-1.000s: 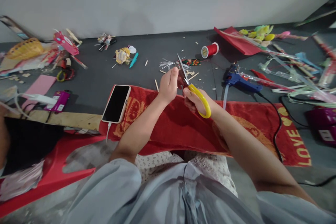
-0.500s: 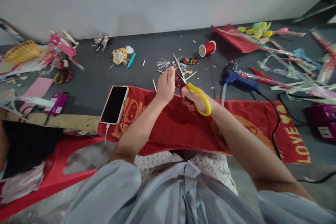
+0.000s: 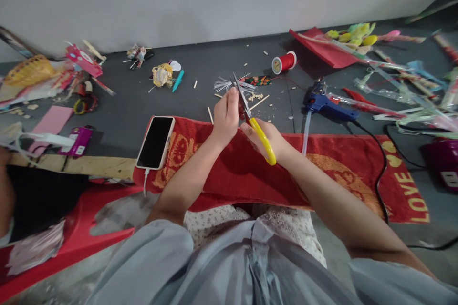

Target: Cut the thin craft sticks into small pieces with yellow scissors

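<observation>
My right hand (image 3: 269, 139) is wrapped round yellow-handled scissors (image 3: 262, 138), their metal blades pointing away from me and up beside my left fingertips. My left hand (image 3: 227, 113) is closed in a pinch near the blades. Between the two hands a small dark red piece (image 3: 242, 110) shows; most of it is hidden, and what the left fingers grip cannot be made out. Just beyond the hands lie a bundle of thin white strands (image 3: 222, 85), a dark flower-patterned piece (image 3: 260, 80) and small cut pale bits (image 3: 255, 97).
A red towel (image 3: 257, 176) lies along the near table edge, with a phone (image 3: 156, 143) on it at left. To the right are a red thread spool (image 3: 284, 63), a blue glue gun (image 3: 331, 108) with its cord, and craft scraps. A teal marker (image 3: 178, 81) lies beyond the phone.
The scissors have turned in my right hand, their handles swinging left and looking narrower. My right hand has shifted slightly; my left hand stays almost where it was.
</observation>
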`<state>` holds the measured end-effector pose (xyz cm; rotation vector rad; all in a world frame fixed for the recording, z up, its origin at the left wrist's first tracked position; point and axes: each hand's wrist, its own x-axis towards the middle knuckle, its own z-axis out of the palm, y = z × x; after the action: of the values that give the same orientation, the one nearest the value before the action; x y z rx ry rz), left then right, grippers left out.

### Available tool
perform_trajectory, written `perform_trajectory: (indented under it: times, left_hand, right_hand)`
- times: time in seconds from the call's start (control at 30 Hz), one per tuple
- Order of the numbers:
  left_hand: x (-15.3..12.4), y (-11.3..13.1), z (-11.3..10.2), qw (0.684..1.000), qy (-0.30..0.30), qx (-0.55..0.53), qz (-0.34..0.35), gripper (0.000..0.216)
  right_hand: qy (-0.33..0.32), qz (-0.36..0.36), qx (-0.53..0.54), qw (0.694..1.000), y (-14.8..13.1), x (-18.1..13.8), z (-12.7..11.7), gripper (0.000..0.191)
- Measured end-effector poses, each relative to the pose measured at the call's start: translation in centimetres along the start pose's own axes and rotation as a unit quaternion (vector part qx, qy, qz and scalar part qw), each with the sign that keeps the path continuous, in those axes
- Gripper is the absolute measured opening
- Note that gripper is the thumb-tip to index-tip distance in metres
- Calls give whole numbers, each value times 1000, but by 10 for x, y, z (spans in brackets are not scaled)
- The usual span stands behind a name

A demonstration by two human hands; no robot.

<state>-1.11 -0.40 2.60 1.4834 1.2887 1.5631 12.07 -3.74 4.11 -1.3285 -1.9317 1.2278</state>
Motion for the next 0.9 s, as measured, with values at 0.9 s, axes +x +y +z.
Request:
perform_trajectory:
  times: [0.9]
  left_hand:
    - [-1, -1, 7, 993, 4, -72, -89, 54]
  right_hand:
    - [21, -4, -3, 1000, 2, -2, 4, 57]
